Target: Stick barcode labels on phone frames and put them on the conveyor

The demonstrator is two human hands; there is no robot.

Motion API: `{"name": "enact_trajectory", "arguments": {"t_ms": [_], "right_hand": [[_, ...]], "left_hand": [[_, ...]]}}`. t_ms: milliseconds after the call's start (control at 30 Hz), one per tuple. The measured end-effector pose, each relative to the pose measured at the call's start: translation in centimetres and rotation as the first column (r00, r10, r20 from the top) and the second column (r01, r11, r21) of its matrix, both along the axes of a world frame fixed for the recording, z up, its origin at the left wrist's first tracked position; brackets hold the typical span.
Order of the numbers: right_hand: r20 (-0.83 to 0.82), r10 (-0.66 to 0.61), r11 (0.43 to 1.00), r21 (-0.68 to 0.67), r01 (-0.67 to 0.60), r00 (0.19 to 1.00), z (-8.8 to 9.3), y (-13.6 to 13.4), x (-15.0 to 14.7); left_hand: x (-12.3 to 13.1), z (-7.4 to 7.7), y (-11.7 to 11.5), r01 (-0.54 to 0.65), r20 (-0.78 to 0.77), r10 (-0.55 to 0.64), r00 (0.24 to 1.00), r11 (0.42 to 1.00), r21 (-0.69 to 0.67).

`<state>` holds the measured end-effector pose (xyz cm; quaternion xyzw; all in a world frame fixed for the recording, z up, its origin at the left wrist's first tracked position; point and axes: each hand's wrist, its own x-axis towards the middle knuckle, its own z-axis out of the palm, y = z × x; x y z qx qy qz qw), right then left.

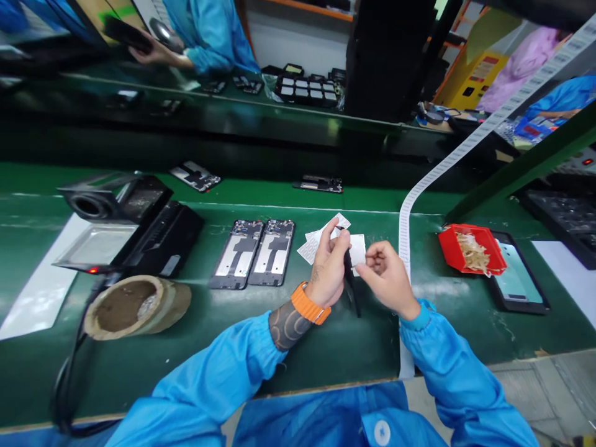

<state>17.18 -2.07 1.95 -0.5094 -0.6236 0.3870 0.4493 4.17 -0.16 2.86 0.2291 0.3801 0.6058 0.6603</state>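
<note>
The left hand [328,267] was closed around a pair of black tweezers [350,282], whose tips pointed down toward the green surface [326,354]. The right hand [388,279] sat just beside it with fingers pinched narrow at the edge of the white label sheets [359,249]. Whether anything small was caught between them could not be told. The sheets were held just above the surface, in front of both hands and near the middle of the bench.

To the right, well apart from the hands, a red tray [447,245] held a loose heap of pale tan slips [472,251]. It rested partly on a dark phone panel [519,282]. To the left stood a round brown bowl [174,298], tilted toward the camera, with dark matter inside and a greyish scrap against its inner wall.

Two black phone frames [239,254] lay side by side, touching, between the bowl and the hands. A long strip of white labels [447,164] ran down from the upper right to the surface.

On the far bench a black tray [307,90] carried rows of small pale parts, and a co-worker's hand [158,56] in a blue sleeve held a dark panel.
</note>
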Motion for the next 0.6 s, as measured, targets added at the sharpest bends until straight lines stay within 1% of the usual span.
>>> {"name": "enact_trajectory", "arguments": {"t_ms": [33,67,133,200,267,367,433,500,533,567,600], "right_hand": [[-0.003,-0.042,0.997,0.063,0.042,0.999,0.1,-0.3,-0.2],[0.009,-0.051,0.992,0.118,0.050,0.999,0.2,-0.7,-0.4],[0.076,-0.028,0.982,0.187,0.013,0.997,0.4,-1.4,-1.0],[0.140,-0.025,0.980,0.199,-0.003,0.990,0.6,-1.8,-1.5],[0.171,-0.040,0.984,0.178,0.009,0.984,0.8,-2.0,-1.8],[0.227,-0.021,0.990,0.137,-0.010,0.974,1.3,-2.0,-1.3],[0.312,0.019,0.987,0.146,-0.068,0.950,1.7,-1.8,-0.6],[0.439,0.079,0.960,0.208,-0.187,0.895,2.0,-1.6,0.3],[0.512,0.103,0.932,0.250,-0.263,0.853,2.1,-1.4,0.7],[0.584,0.116,0.895,0.289,-0.340,0.803,2.1,-1.2,1.0],[0.649,0.120,0.855,0.318,-0.410,0.752,2.1,-1.0,1.3]], "left_hand": [[-0.1,0.1,0.1,-0.017,0.009,0.017,1.000,1.000,0.011],[-0.2,0.3,0.2,-0.031,0.017,0.031,0.999,0.999,0.020],[-0.2,0.3,0.2,-0.052,0.012,0.051,0.999,0.998,0.039],[-0.2,0.0,-0.1,-0.053,-0.019,0.055,0.998,0.996,0.069],[0.0,-0.5,-0.6,-0.046,-0.065,0.052,0.997,0.994,0.098],[0.0,-0.8,-1.2,0.001,-0.105,0.013,0.994,0.991,0.133],[-0.2,-0.5,-1.2,0.079,-0.065,-0.070,0.995,0.984,0.158],[-0.9,0.4,-0.7,0.206,-0.002,-0.208,0.978,0.970,0.128],[-1.4,1.0,-0.2,0.281,0.000,-0.282,0.959,0.956,0.081],[-2.0,1.6,0.3,0.365,-0.032,-0.365,0.931,0.931,0.017],[-2.7,2.1,0.9,0.467,-0.089,-0.471,0.878,0.882,-0.061]]}}
